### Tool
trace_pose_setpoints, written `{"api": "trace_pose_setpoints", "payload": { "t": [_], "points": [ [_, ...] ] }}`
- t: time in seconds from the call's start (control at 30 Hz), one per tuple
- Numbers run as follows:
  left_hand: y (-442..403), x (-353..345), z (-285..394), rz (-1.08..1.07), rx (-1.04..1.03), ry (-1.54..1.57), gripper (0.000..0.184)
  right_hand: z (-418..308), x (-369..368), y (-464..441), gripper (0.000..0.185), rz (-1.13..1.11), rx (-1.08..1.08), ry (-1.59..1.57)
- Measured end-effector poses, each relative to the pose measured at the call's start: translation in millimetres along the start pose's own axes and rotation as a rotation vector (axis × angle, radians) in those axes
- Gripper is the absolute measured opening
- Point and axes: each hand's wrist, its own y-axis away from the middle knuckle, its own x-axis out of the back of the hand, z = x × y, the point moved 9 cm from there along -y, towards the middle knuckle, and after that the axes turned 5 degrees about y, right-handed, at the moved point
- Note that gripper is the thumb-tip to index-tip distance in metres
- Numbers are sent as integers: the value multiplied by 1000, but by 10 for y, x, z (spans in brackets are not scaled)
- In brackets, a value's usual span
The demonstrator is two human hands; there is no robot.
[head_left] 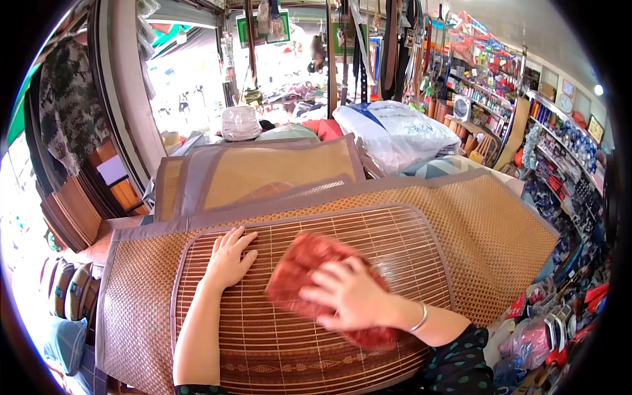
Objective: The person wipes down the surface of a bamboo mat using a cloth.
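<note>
My left hand (230, 258) lies flat on the left part of a brown slatted mat (263, 329), fingers apart, holding nothing. That mat has a grey-brown edging and rests on a larger tan woven mat (141, 296). Right of the middle, my right hand (349, 289) is on a red cloth (299, 263), which lies against the slats. Its fingers are spread over the cloth and slightly blurred. A silver bangle (419, 317) circles the right wrist.
Behind are more woven mats (276, 168), a white plastic-wrapped bundle (401, 135) and a wrapped white stack (241, 123). Belts hang above. Packed shelves (566, 141) and piled goods (533, 342) stand on the right. Cushions (64, 283) and hanging camouflage cloth (69, 99) are on the left.
</note>
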Motion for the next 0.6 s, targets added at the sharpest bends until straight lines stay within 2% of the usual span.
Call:
{"api": "trace_pose_setpoints", "payload": {
  "t": [0.07,0.17,0.23,0.3,0.43,0.53,0.6],
  "points": [
    [-3,-4,-15,21,-26,0,48,-365,34,-5,55,56,144,-133],
    [7,4,-2,27,-25,3,48,-125,-41,-37,53,8,78,-114],
    [9,4,4,30,-20,0,48,310,-19,-34,55,9,-66,-10],
    [6,16,9,33,-20,-5,48,874,24,84,56,14,-303,50],
    [7,23,21,20,-14,-7,48,1661,120,441,57,29,-643,58],
    [-2,7,10,1,5,14,50,1580,107,432,57,-23,-619,140],
    [-3,-5,0,-2,-3,6,50,1185,65,271,56,-20,-443,167]
  ]
}}
